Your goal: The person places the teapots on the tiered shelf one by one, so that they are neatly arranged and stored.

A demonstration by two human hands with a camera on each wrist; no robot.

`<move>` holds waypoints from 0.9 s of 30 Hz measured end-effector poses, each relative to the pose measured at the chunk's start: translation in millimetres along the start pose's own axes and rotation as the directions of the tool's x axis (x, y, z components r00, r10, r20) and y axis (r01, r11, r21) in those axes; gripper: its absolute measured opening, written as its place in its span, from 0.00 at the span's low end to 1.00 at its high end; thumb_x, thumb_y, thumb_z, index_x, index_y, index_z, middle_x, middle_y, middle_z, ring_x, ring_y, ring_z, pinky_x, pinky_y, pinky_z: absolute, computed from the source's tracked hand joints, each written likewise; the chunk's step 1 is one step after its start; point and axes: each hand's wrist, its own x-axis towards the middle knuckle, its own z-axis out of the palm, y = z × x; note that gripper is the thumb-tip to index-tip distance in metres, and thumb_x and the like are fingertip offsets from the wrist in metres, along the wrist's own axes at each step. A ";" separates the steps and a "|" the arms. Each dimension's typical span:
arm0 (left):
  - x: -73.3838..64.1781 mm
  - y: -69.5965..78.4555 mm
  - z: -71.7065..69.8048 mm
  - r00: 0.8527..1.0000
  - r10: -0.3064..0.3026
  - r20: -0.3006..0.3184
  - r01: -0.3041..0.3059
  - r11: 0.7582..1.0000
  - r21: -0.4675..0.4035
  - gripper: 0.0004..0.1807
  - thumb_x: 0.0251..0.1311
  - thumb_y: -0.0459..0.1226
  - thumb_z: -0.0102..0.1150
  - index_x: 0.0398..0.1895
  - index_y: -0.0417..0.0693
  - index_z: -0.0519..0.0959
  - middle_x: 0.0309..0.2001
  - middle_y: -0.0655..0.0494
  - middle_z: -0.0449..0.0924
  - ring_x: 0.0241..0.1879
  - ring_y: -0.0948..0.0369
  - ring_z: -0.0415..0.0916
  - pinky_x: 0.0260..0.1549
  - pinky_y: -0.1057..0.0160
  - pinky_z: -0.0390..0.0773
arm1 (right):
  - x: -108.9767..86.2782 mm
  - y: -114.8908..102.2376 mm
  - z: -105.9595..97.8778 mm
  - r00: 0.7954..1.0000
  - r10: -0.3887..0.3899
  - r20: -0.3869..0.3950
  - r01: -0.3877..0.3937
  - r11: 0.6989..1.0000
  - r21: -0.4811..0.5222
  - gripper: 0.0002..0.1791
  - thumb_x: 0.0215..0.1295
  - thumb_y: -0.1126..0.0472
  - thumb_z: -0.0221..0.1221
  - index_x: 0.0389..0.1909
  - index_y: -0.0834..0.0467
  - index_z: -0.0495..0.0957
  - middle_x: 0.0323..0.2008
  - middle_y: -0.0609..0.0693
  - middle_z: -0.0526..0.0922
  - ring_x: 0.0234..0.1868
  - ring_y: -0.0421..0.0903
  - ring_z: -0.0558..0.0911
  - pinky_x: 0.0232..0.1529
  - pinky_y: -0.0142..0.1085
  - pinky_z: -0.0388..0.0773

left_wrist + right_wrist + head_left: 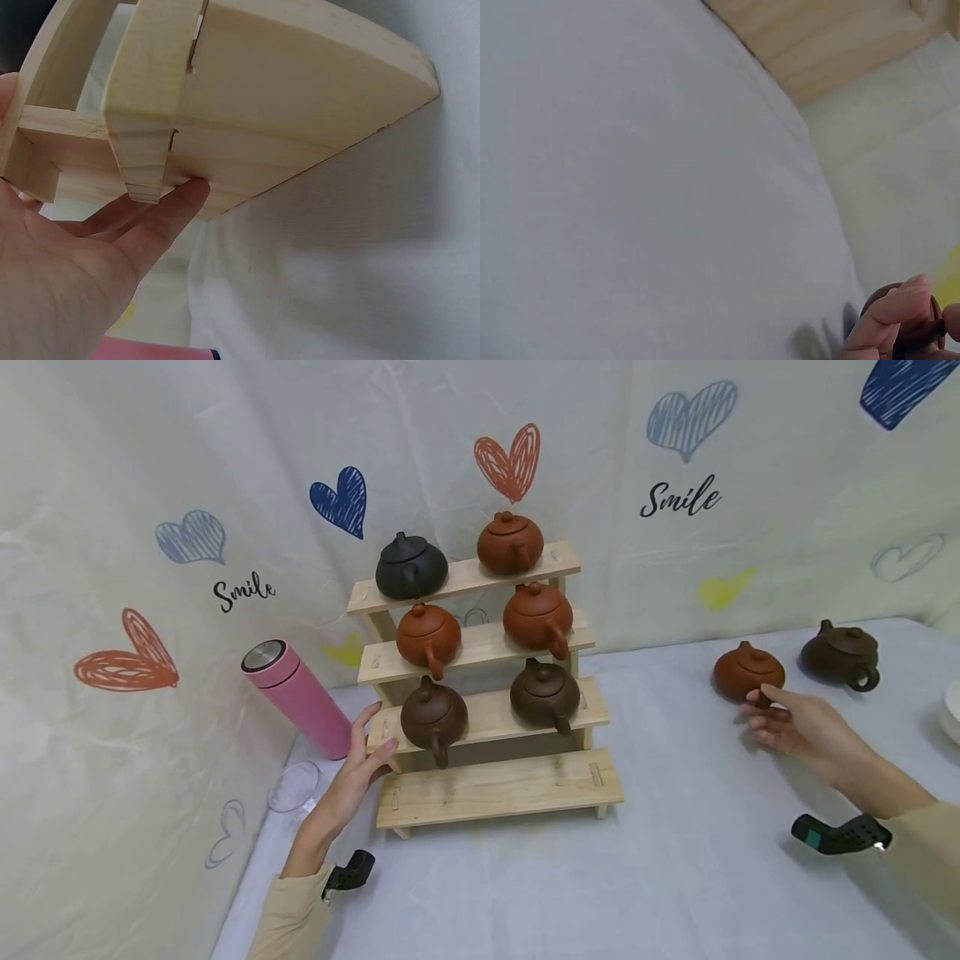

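My left hand (348, 781) grips the left side of a stepped wooden display stand (498, 789), thumb and fingers around one shelf's end. In the left wrist view, the fingers (161, 225) lie against the bare wood. Far to the right, my right hand (806, 731) pinches the handle of an orange-brown teapot (746, 668) between thumb and fingers. In the right wrist view, the fingers (892, 311) partly cover that teapot. Beside it, a dark brown teapot (840, 653) stands on the white-covered table.
On the stand's upper steps are a black teapot (411, 568), orange-brown teapots (510, 545) and dark brown teapots (433, 714). A pink flask (307, 706) and a clear round dish (294, 787) are left of it. A white vessel (951, 712) shows at the right edge.
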 end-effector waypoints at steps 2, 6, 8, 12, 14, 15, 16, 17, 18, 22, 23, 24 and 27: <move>-0.3 -0.5 0.2 1.000 -0.002 0.001 0.002 1.000 -0.008 0.38 0.82 0.43 0.43 0.83 0.57 0.34 0.76 0.39 0.55 0.68 0.47 0.63 0.69 0.42 0.63 | -7.4 3.9 11.0 0.999 -0.033 0.028 0.034 0.999 -0.040 0.21 0.86 0.54 0.45 0.38 0.56 0.84 0.36 0.49 0.85 0.35 0.43 0.79 0.36 0.33 0.80; 0.5 -1.2 0.7 1.000 0.002 0.013 -0.002 1.000 -0.019 0.39 0.82 0.44 0.43 0.83 0.57 0.33 0.76 0.39 0.54 0.68 0.47 0.63 0.69 0.42 0.63 | -29.5 9.3 36.1 0.988 -0.114 0.107 0.127 0.984 -0.126 0.18 0.86 0.56 0.45 0.42 0.56 0.82 0.38 0.49 0.83 0.35 0.43 0.78 0.35 0.33 0.79; 0.7 -1.2 0.4 1.000 0.001 0.013 -0.001 1.000 -0.014 0.39 0.82 0.44 0.43 0.83 0.58 0.33 0.76 0.39 0.54 0.69 0.47 0.63 0.69 0.42 0.64 | -42.7 11.5 49.9 0.979 -0.140 0.149 0.166 0.970 -0.177 0.18 0.87 0.56 0.44 0.45 0.57 0.81 0.39 0.49 0.83 0.35 0.42 0.79 0.34 0.33 0.79; -0.4 -0.6 -1.3 1.000 -0.002 0.006 0.002 1.000 0.002 0.39 0.82 0.45 0.43 0.83 0.58 0.33 0.76 0.40 0.53 0.69 0.46 0.63 0.68 0.43 0.64 | -70.1 15.0 73.8 0.964 -0.157 0.217 0.222 0.922 -0.319 0.18 0.87 0.59 0.41 0.49 0.60 0.80 0.42 0.50 0.83 0.36 0.41 0.81 0.32 0.33 0.77; -0.6 -0.1 -3.1 1.000 -0.003 0.003 0.003 1.000 0.007 0.39 0.82 0.45 0.43 0.83 0.57 0.33 0.76 0.39 0.53 0.69 0.46 0.63 0.69 0.43 0.64 | -82.9 17.0 82.6 0.957 -0.138 0.255 0.235 0.883 -0.406 0.18 0.88 0.59 0.40 0.50 0.61 0.79 0.42 0.50 0.82 0.36 0.42 0.80 0.31 0.35 0.75; -0.9 0.1 -3.9 1.000 -0.003 0.003 0.003 1.000 0.006 0.39 0.82 0.45 0.43 0.83 0.57 0.33 0.76 0.39 0.53 0.69 0.46 0.63 0.69 0.43 0.64 | -88.7 18.3 86.6 0.956 -0.118 0.270 0.232 0.865 -0.444 0.19 0.88 0.59 0.39 0.51 0.61 0.79 0.42 0.51 0.82 0.35 0.42 0.80 0.31 0.36 0.74; -1.3 0.2 -4.6 1.000 -0.003 0.003 0.003 1.000 0.005 0.39 0.82 0.45 0.43 0.83 0.57 0.33 0.76 0.39 0.53 0.69 0.46 0.63 0.69 0.42 0.63 | -94.0 20.3 90.1 0.951 -0.101 0.292 0.235 0.849 -0.473 0.19 0.88 0.59 0.38 0.51 0.61 0.78 0.42 0.51 0.82 0.34 0.44 0.79 0.31 0.38 0.72; -1.6 0.0 -5.4 1.000 -0.003 0.004 0.003 1.000 0.006 0.39 0.82 0.45 0.43 0.83 0.57 0.32 0.76 0.39 0.53 0.69 0.46 0.63 0.69 0.42 0.63 | -98.5 22.5 93.6 0.944 -0.080 0.320 0.237 0.838 -0.492 0.20 0.88 0.60 0.37 0.52 0.61 0.78 0.42 0.51 0.82 0.33 0.45 0.78 0.30 0.40 0.70; -2.1 -0.1 -6.0 1.000 -0.002 0.003 0.002 1.000 0.004 0.40 0.82 0.45 0.43 0.83 0.57 0.32 0.76 0.39 0.53 0.69 0.46 0.63 0.70 0.41 0.63 | -101.8 25.7 96.7 0.936 -0.056 0.348 0.236 0.833 -0.500 0.20 0.88 0.60 0.36 0.52 0.62 0.77 0.41 0.51 0.82 0.32 0.46 0.76 0.30 0.42 0.68; -2.7 0.1 -6.1 1.000 0.006 0.004 -0.006 1.000 -0.002 0.39 0.82 0.44 0.43 0.83 0.56 0.33 0.76 0.39 0.54 0.69 0.46 0.63 0.69 0.41 0.63 | -107.3 39.3 113.8 0.902 0.063 0.426 0.164 0.864 -0.476 0.21 0.89 0.59 0.34 0.52 0.62 0.77 0.37 0.49 0.80 0.30 0.47 0.75 0.31 0.43 0.68; -2.5 0.1 -5.7 1.000 0.005 0.004 -0.005 1.000 -0.004 0.39 0.82 0.44 0.43 0.83 0.56 0.33 0.76 0.39 0.54 0.68 0.47 0.63 0.69 0.41 0.63 | -106.9 43.2 119.4 0.891 0.080 0.447 0.153 0.873 -0.462 0.21 0.89 0.59 0.34 0.51 0.62 0.77 0.36 0.48 0.79 0.30 0.47 0.75 0.30 0.43 0.68; -2.3 0.2 -4.9 1.000 0.006 0.005 -0.006 1.000 -0.008 0.39 0.82 0.44 0.44 0.83 0.56 0.33 0.76 0.39 0.54 0.68 0.47 0.63 0.69 0.42 0.63 | -106.3 47.5 125.2 0.880 0.090 0.467 0.149 0.880 -0.452 0.21 0.89 0.59 0.35 0.50 0.63 0.77 0.35 0.48 0.79 0.29 0.47 0.74 0.30 0.43 0.69; -1.0 0.1 -1.8 1.000 0.004 0.007 -0.003 1.000 -0.018 0.39 0.82 0.44 0.44 0.83 0.56 0.33 0.76 0.38 0.52 0.69 0.46 0.63 0.69 0.42 0.63 | -103.4 58.4 143.6 0.846 0.106 0.522 0.152 0.891 -0.427 0.21 0.88 0.60 0.35 0.49 0.64 0.77 0.34 0.48 0.78 0.28 0.48 0.73 0.29 0.41 0.71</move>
